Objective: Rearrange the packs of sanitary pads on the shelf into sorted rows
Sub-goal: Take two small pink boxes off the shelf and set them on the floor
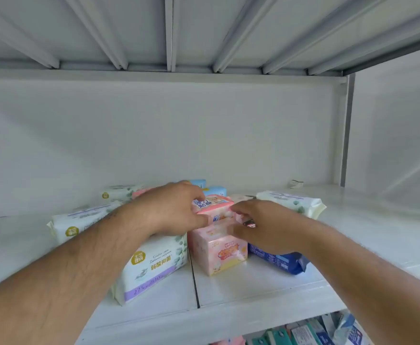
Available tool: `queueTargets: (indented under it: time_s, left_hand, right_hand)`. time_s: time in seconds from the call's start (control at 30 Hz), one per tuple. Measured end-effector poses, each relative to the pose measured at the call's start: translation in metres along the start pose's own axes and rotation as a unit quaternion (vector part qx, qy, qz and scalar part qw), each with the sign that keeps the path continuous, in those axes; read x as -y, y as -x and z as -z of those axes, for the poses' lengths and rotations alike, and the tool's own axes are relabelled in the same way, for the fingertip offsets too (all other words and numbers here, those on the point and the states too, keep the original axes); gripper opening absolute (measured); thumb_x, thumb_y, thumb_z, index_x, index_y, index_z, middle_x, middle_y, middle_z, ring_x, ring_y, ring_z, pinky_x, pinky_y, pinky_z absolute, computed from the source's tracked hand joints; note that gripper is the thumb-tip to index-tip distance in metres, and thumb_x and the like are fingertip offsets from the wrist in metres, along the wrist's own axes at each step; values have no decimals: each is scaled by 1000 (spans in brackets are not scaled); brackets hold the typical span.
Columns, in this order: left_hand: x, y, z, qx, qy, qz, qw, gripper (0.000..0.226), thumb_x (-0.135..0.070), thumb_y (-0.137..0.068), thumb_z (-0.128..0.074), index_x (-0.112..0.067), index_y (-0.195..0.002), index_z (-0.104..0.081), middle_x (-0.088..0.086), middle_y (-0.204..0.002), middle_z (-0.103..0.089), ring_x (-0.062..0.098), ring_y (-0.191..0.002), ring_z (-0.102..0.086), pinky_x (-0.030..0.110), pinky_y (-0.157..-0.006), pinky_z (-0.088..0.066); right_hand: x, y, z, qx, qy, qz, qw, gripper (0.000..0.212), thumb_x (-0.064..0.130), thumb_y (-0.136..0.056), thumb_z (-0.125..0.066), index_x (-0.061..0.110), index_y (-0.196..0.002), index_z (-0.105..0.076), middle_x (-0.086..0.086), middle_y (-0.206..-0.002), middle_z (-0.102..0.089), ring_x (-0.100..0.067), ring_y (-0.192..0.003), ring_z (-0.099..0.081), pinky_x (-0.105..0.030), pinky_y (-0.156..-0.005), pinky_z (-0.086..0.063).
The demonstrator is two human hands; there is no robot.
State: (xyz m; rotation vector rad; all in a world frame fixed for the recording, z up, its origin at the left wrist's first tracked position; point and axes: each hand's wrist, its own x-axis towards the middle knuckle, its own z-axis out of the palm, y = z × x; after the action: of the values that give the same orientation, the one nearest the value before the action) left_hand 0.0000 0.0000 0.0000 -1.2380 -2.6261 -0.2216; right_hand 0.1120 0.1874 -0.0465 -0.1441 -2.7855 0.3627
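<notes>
White metal shelf, packs jumbled mid-shelf, both the left hand and right hand pinching the small pink pack perched on the pink box, so a sloppy lift could topple that stack.

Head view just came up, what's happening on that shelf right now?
A person is reaching into the white metal shelf with both hands. The left hand and right hand grip a small pink-topped pad pack sitting on top of a pink boxy pack. White leaf-print packs and a dark blue pack lie around unsorted; no neat rows yet.
</notes>
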Motion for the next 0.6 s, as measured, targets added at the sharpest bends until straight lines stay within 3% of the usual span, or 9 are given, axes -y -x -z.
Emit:
queueTargets:
  time_s: [0.07,0.1,0.2,0.37,0.5,0.6]
  left_hand:
    - [10,-2,9,-14,3,21,1000,53,-57,-83,-58,-38,-132,-50,-15,-136,-45,11,-119,-50,34,-100,-44]
    - [18,-4,13,-19,7,34,999,52,-55,-85,-57,-37,-133,-50,-14,-137,-46,12,-119,-51,32,-100,-43]
    - [38,-5,26,-10,26,80,996,50,-49,-89,-56,-32,-135,-50,-11,-141,-47,13,-124,-50,31,-102,-42]
    - [62,-23,25,41,0,110,993,46,-37,-91,-59,-26,-136,-51,-6,-136,-53,15,-116,-54,32,-100,-45]
    - [76,-37,15,85,-15,110,990,44,-36,-88,-67,-23,-130,-58,-8,-129,-58,14,-113,-57,32,-100,-46]
    - [85,-44,1,122,-1,116,986,36,-45,-84,-71,-23,-111,-67,-11,-111,-66,11,-100,-62,31,-94,-50]
  right_hand:
    - [0,-2,-1,22,17,13,1000,34,67,-88,-45,41,-104,-60,18,-108,-58,-10,-103,-54,-34,-93,-47]
    - [0,0,-2,32,18,20,999,39,69,-86,-46,37,-101,-61,19,-106,-57,-9,-100,-52,-32,-92,-47]
    - [0,5,2,65,17,3,998,56,76,-78,-55,41,-122,-56,23,-116,-54,-2,-104,-51,-28,-93,-46]
    - [0,7,3,94,18,-19,995,61,72,-67,-68,53,-119,-43,19,-113,-53,-5,-97,-56,-29,-84,-51]
    - [1,5,2,83,16,-13,996,56,59,-73,-73,53,-120,-42,24,-114,-49,2,-94,-52,-19,-73,-43]
    - [1,6,3,86,8,-13,996,64,57,-75,-73,54,-130,-40,27,-124,-49,-1,-105,-52,-21,-84,-45]
